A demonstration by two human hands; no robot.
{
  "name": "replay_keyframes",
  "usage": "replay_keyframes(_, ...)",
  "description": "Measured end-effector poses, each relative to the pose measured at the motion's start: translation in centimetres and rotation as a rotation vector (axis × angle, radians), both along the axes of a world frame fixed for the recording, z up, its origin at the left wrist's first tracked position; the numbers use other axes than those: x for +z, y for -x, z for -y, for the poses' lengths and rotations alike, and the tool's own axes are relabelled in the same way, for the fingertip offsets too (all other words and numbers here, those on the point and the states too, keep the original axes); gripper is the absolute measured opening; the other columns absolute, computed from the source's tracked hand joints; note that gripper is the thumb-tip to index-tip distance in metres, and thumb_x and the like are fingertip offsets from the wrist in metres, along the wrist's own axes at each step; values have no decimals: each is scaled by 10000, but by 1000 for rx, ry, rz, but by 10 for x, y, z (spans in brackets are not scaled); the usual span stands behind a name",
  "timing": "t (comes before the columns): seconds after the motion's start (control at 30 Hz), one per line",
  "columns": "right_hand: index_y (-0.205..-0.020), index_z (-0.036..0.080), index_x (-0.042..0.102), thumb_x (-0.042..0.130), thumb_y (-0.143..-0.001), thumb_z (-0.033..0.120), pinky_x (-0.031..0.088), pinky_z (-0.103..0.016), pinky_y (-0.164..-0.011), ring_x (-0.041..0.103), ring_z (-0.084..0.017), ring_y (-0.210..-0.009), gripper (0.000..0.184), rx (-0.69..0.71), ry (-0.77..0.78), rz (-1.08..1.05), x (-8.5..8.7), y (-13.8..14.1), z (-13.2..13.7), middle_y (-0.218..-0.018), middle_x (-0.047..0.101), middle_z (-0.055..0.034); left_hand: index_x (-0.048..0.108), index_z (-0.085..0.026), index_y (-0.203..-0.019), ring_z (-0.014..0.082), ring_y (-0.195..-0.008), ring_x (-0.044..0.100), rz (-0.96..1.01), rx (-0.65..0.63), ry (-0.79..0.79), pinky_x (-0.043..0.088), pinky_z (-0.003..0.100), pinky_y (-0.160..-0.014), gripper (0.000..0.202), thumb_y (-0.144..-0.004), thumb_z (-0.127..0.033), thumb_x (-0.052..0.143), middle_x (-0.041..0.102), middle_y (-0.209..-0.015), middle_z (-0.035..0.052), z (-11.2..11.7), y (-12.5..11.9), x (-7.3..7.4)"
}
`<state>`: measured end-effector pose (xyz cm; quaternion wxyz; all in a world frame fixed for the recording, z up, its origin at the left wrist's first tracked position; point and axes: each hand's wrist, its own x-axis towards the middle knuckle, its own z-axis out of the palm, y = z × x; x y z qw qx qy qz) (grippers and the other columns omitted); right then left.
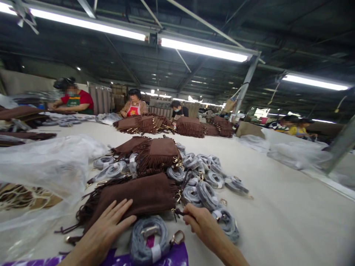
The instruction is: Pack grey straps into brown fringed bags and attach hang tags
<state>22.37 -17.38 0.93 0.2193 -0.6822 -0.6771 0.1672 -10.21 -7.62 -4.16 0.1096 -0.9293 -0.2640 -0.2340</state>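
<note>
A brown fringed pouch (138, 192) is laid flat in the near middle of the pale surface (277, 207), between two bare hands. Its broad face is covered in part by the left hand (107, 227), whose grip is spread flat with the fingers apart. At the pouch's lower right corner, a dark pull tab (180, 212) is pinched in the grip of the right hand (198, 218), between thumb and curled fingers. Just in front of the pouch, a grey coiled strap (135, 240), bound with a white band, is rested over a purple packet (180, 255). Beyond the pouch, a pile of brown pouches (163, 149) is heaped, and more coiled straps (215, 179) are scattered beside it, mostly to the right. To the left, translucent plastic sheeting (47, 155) is bunched. Farther back, a row of brown pouches (191, 125) is lined up, behind which a person in a red apron (134, 109) and other co-workers (80, 99) are seen. The hall is lit by tube lights (202, 50) overhead.
</note>
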Motion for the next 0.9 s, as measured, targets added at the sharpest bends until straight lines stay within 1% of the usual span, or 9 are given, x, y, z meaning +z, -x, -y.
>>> replay_keyframes(0.1, -813, 218, 599, 498, -868, 175, 365, -238, -625, 605, -168, -655, 122, -11, 8, 46, -7, -3, -1, -659, 633, 14, 382, -263, -1453, 198, -1335, 456, -17, -7, -9, 332, 382, -1139, 734, -768, -2, 355, 492, -1456, 40, -3, 0, -3)
replay_keyframes(0.17, -803, 220, 610, 522, -861, 173, 353, -243, -633, 615, -174, -696, 116, 1, -5, 65, -13, -4, -1, -694, 653, 10, 337, -236, -1477, 170, -1294, 503, -16, -11, -20, 336, 325, -1134, 732, -782, -6, 358, 544, -1412, 30, -8, 1, -6)
replay_keyframes(0.27, -789, 215, 608, 531, -857, 169, 357, -242, -660, 620, -178, -771, 112, 40, -40, 32, -20, -6, 1, -777, 679, 0, 495, -258, -1383, 184, -1225, 572, -23, -10, -56, 378, 316, -1107, 628, -804, -33, 400, 619, -1330, 24, -16, 0, -7)
replay_keyframes(0.4, -769, 207, 604, 509, -854, 158, 368, -230, -639, 600, -167, -706, 136, 37, -43, -50, -22, -10, 6, -671, 628, 16, 629, -246, -1247, 195, -1132, 640, 34, 14, -83, 461, 324, -1037, 541, -810, -31, 393, 681, -1236, 35, -21, 2, -3)
replay_keyframes(0.53, -745, 203, 613, 515, -843, 182, 376, -236, -637, 584, -164, -669, 140, 21, -22, -61, -21, -10, 11, -623, 600, 22, 661, -238, -1208, 201, -1084, 668, 101, 64, -87, 483, 332, -1020, 538, -792, -36, 385, 693, -1213, 37, -26, 11, -5)
replay_keyframes(0.67, -717, 206, 596, 480, -841, 226, 388, -258, -628, 589, -177, -674, 171, 32, -7, -31, -19, -7, 9, -642, 619, 4, 628, -223, -1255, 200, -1127, 645, 60, 47, -51, 490, 345, -1020, 558, -801, -28, 369, 671, -1251, 46, -29, 16, -11)
replay_keyframes(0.77, -717, 221, 584, 444, -850, 272, 426, -294, -647, 609, -197, -677, 199, 75, 15, -18, -22, -15, 9, -673, 646, -15, 572, -206, -1311, 195, -1205, 592, 13, 35, 68, 462, 384, -1058, 642, -747, 16, 362, 635, -1304, 61, -21, 16, -1)
replay_keyframes(0.83, -758, 245, 610, 448, -870, 338, 464, -322, -675, 634, -213, -689, 217, 111, 46, -19, -32, -31, 11, -706, 674, -31, 525, -192, -1349, 202, -1276, 528, -41, -22, 228, 423, 423, -1092, 661, -732, 4, 397, 584, -1366, 73, -13, 22, 13)
replay_keyframes(0.9, -847, 293, 658, 525, -860, 421, 500, -335, -687, 671, -230, -740, 185, 146, 97, -19, -46, -51, 14, -792, 714, -65, 526, -195, -1345, 208, -1323, 472, 0, -23, 387, 359, 446, -1133, 585, -790, -39, 426, 549, -1403, 78, -4, 35, 30)
